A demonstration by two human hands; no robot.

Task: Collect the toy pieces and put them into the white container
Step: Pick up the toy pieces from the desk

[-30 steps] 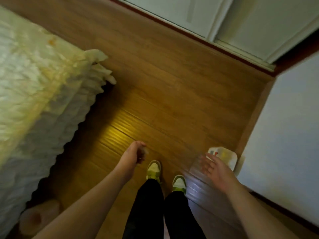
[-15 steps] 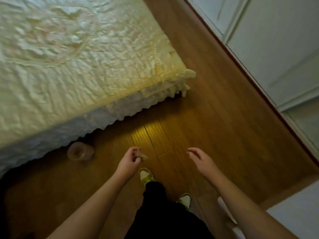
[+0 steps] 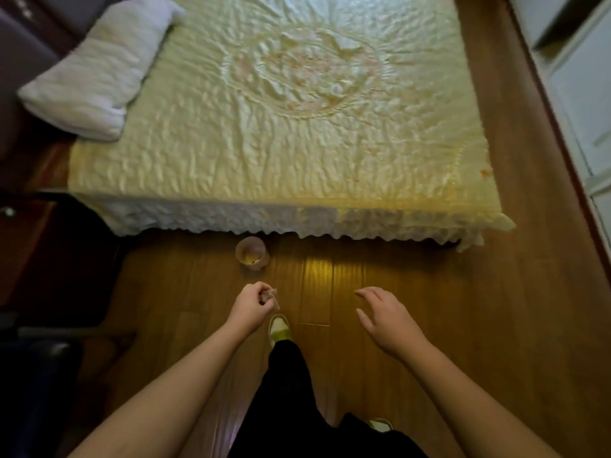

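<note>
A small pale toy piece [image 3: 270, 296] is pinched in the curled fingers [image 3: 261, 290] of the left hand [image 3: 249, 307], which is held out over the wooden floor [image 3: 479, 309]. Its exact shape cannot be made out; only a thin, light-coloured part is seen projecting past the fingertips. The right hand [image 3: 388, 320] is held palm down at about the same height, well apart from the left, with its fingers relaxed and slightly spread; nothing is gripped by it.

A round, pale, translucent container [image 3: 251, 254] is seen standing on the floor just ahead of the left hand, close against the ruffled edge of the bed [image 3: 297, 143]. Some small yellowish items are visible inside it, though they are too blurred to be identified. The container and the left hand are not in contact.

The bed is covered by a cream quilted bedspread with a circular stitched pattern near its middle, and a white pillow [image 3: 96, 67] is laid at its far left corner. A bright patch of light is reflected off the floorboards between the two hands.

Below the arms, dark trousers [image 3: 291, 391] and a yellow-and-white shoe [image 3: 279, 327] are seen, the shoe planted on the floor just right of the left wrist. Part of a second shoe [image 3: 380, 424] is visible lower down. White cabinet doors [image 3: 582, 94] are seen along the right edge.
</note>
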